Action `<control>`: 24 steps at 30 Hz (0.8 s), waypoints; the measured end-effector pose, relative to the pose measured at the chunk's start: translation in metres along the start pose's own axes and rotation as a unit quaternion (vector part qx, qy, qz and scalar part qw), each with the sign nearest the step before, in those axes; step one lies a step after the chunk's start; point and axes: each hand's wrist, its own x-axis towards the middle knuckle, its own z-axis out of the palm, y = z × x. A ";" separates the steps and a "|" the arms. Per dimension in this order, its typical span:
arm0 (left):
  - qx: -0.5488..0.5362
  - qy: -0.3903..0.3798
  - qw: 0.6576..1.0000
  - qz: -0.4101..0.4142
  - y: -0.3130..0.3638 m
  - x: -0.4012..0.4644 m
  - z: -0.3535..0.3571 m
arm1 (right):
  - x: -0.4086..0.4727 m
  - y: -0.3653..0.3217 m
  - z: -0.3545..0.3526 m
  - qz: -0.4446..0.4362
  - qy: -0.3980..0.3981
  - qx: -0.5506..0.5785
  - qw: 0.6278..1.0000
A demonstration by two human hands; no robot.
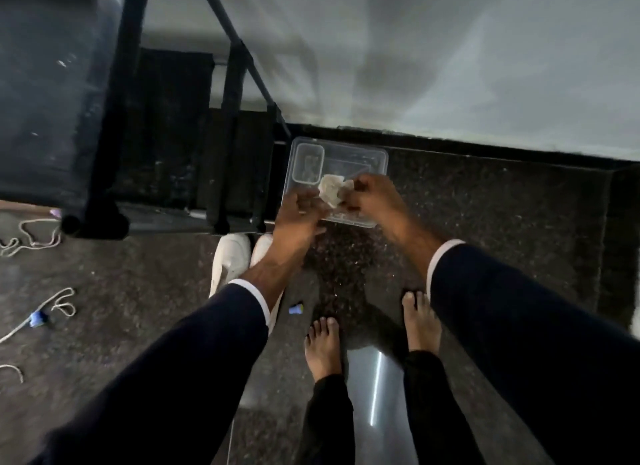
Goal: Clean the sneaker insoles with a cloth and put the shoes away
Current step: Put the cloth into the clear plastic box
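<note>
A crumpled white cloth [333, 188] is held between both hands above a clear plastic tray [363, 159] on the dark floor. My left hand [300, 212] grips the cloth's left side and my right hand [372, 195] pinches its right side. A pair of white sneakers [231, 256] stands on the floor at the foot of a black shoe rack [104, 201], partly hidden by my left forearm. The insoles are not visible.
My bare feet [323, 346] stand on the speckled dark floor. White laces [31, 237] and a lace with a blue tip [38, 319] lie at the left. A small blue object [296, 309] lies near the sneakers. A pale wall rises behind the tray.
</note>
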 end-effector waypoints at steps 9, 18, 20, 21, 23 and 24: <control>-0.057 0.077 0.995 -0.024 -0.081 0.142 0.025 | 0.176 0.065 0.053 -0.028 -0.005 -0.113 0.993; -0.012 0.094 0.995 -0.010 -0.106 0.176 0.007 | 0.214 0.068 0.078 -0.047 0.004 -0.160 0.986; 0.024 0.087 0.996 -0.004 -0.103 0.172 0.008 | 0.203 0.068 0.070 -0.052 -0.026 -0.211 0.976; 0.061 0.083 0.995 0.006 -0.102 0.168 0.009 | 0.195 0.066 0.066 -0.063 -0.018 -0.236 0.970; 0.155 0.071 0.985 0.026 -0.097 0.155 0.010 | 0.175 0.065 0.054 -0.086 0.008 -0.236 0.968; 0.201 0.061 0.977 0.031 -0.095 0.145 0.010 | 0.159 0.065 0.048 -0.089 0.005 -0.216 0.972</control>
